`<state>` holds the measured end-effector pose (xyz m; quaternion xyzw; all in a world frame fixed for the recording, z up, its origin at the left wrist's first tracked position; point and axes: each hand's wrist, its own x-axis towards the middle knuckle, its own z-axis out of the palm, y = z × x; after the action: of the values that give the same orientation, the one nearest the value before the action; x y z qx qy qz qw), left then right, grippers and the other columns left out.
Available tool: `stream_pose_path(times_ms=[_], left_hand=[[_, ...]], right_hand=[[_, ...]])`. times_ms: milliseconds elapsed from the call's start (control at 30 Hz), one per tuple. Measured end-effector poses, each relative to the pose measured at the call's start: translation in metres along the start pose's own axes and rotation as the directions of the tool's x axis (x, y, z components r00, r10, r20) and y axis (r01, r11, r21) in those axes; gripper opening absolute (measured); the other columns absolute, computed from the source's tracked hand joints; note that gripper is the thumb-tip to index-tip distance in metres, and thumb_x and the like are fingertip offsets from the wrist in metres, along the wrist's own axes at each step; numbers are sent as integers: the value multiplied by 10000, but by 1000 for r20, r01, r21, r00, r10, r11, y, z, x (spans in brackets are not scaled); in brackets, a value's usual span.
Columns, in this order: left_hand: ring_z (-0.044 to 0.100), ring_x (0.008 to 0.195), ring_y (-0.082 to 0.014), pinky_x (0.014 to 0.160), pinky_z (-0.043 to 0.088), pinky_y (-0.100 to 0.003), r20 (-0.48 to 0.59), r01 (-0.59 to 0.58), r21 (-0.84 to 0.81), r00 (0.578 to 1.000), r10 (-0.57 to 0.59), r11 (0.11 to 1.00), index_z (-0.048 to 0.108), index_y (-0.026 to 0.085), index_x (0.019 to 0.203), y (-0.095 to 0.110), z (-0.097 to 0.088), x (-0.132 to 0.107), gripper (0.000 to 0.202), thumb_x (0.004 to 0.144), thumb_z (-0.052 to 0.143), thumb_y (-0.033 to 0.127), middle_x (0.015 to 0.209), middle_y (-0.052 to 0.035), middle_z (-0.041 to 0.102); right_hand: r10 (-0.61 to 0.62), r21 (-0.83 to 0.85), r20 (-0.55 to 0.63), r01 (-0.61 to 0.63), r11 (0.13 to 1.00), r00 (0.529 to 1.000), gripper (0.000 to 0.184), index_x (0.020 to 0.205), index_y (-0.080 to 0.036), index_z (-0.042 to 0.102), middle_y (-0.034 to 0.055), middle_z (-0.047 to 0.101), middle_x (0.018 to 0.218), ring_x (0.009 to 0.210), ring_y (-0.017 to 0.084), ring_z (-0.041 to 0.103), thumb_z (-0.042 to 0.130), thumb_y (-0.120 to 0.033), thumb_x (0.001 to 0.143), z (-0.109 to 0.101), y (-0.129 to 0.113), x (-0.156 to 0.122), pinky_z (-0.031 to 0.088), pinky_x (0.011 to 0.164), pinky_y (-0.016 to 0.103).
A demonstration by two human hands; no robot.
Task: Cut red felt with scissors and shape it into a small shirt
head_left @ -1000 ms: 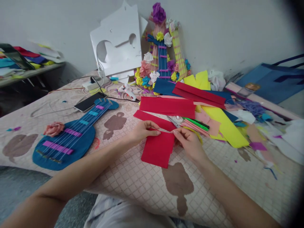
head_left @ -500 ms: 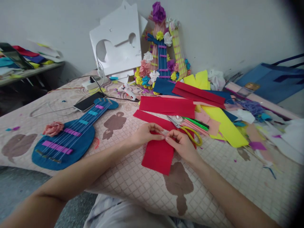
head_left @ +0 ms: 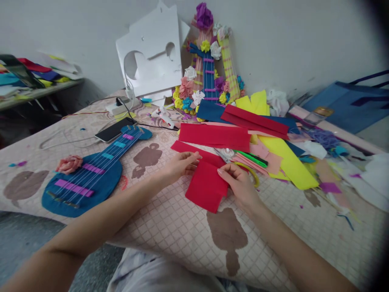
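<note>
A small piece of red crepe paper (head_left: 207, 187) is stretched between my hands above the quilted cloth, its lower end tilted toward me. My right hand (head_left: 238, 180) pinches its upper right edge between thumb and fingers. At the upper left edge, my left hand (head_left: 179, 165) has its thumb above and its fingers curled at the paper's side; the fingertips are partly hidden. Just behind lie a red strip (head_left: 188, 149) and a wider red sheet (head_left: 212, 136). Scissors with yellow handles (head_left: 253, 174) lie partly behind my right hand.
To the left lies a blue paper guitar (head_left: 100, 170) with a pink rose, beside a phone (head_left: 114, 130). A glue gun (head_left: 164, 117) and power strip (head_left: 118, 107) sit farther back. Yellow paper (head_left: 287, 162) and scraps cover the right. Decorated guitars (head_left: 209, 73) lean on the wall.
My hands have moved apart from their shared pinch at the paper's top, left hand to the left and right hand slightly right. The red piece now spreads between them, its lower end raised.
</note>
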<state>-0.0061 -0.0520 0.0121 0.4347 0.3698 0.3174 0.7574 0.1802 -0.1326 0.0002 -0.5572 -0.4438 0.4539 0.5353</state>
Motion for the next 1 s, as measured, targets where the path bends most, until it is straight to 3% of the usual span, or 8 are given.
stream_pose_path(times_ms=[100, 233, 400, 500, 633, 700, 867, 1000], left_hand=[[644, 675, -130, 616, 492, -235, 126, 109, -14, 986, -107, 994, 658, 116, 957, 0, 3, -4, 439, 735, 701, 492, 843, -92, 697], [667, 762, -160, 746, 515, -286, 246, 212, 12, 947, -208, 977, 691, 106, 942, -1, 8, -9, 366, 653, 805, 299, 883, -96, 716], [675, 752, -163, 754, 519, -282, 257, 240, -30, 940, -225, 970, 706, 96, 889, -4, 5, -8, 307, 623, 813, 206, 798, -75, 724], [676, 733, -153, 729, 520, -264, 250, 232, -38, 944, -216, 972, 705, 97, 902, -5, 0, -4, 307, 635, 805, 209, 807, -74, 725], [676, 693, -153, 679, 524, -264, 210, 231, 0, 951, -226, 973, 695, 106, 950, -7, -8, 1, 371, 624, 814, 238, 831, -81, 725], [679, 699, -159, 677, 526, -268, 206, 230, 23, 951, -230, 973, 691, 108, 963, -7, -11, 3, 395, 619, 817, 256, 850, -88, 724], [681, 729, -176, 650, 529, -266, 208, 200, 88, 954, -214, 976, 699, 132, 923, -8, -11, 4, 375, 601, 822, 280, 861, -79, 728], [678, 734, -170, 672, 524, -271, 200, 162, 114, 963, -183, 980, 702, 148, 894, -9, -10, 4, 323, 615, 812, 270, 853, -65, 730]], right_hand=[[28, 53, -36, -26, 998, 999, 222, 673, -212, 580, -38, 521, 606, 570, 121, 432, 720, -384, 688, 1, -1, 1, 336, 540, 250], [81, 109, -71, -73, 991, 994, 264, 651, -210, 580, -37, 526, 591, 558, 122, 441, 762, -398, 622, 2, -1, 4, 355, 534, 255], [62, 119, -30, -58, 991, 998, 276, 748, -220, 591, -17, 590, 670, 645, 154, 534, 697, -472, 708, 1, -2, 3, 426, 593, 280], [3, 62, 71, -7, 998, 997, 315, 972, -248, 580, 41, 650, 968, 896, 211, 600, 597, -509, 796, -1, -5, -1, 486, 730, 340], [-115, -51, 258, 132, 990, 959, 553, 1210, -307, 464, 67, 508, 1312, 1158, 241, 522, 712, -384, 721, -3, -6, -4, 485, 871, 376], [-99, -26, 296, 111, 993, 950, 606, 1236, -313, 435, 69, 505, 1316, 1121, 236, 550, 728, -349, 707, -3, -2, -4, 500, 855, 375], [6, 24, 162, -10, 1000, 987, 453, 1142, -289, 506, 47, 592, 1163, 1011, 211, 591, 700, -331, 735, -2, 4, 0, 498, 838, 372], [58, 101, 136, -72, 992, 989, 508, 1136, -299, 529, 31, 613, 1138, 1022, 208, 588, 746, -306, 676, 0, -1, -1, 480, 875, 376]])
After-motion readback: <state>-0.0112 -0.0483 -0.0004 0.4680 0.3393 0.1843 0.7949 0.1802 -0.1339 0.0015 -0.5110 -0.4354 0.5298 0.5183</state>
